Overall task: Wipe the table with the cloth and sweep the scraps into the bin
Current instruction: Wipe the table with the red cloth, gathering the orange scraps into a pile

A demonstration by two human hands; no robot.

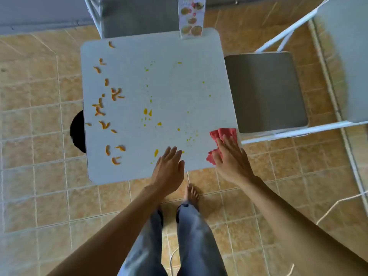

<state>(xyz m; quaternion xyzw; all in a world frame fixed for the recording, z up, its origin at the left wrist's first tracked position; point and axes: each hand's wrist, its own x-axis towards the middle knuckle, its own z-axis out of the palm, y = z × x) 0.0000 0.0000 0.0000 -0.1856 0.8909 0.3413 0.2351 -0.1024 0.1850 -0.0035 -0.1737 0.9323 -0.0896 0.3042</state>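
A white square table (159, 80) carries several orange peel scraps (103, 108) along its left side and small yellow spots (147, 112) across the middle. A red cloth (224, 134) lies at the table's near right corner. My right hand (231, 158) lies flat on top of the cloth, fingers spread and pressing it down. My left hand (169, 166) rests open on the table's near edge, holding nothing. A black bin (78, 132) shows partly under the table's left edge.
A grey folding chair (264, 90) stands right of the table, another (139, 16) behind it. A printed menu card (192, 16) stands at the table's far edge. A second white table (346, 56) sits far right. My legs and bare foot (192, 194) stand on the tiled floor.
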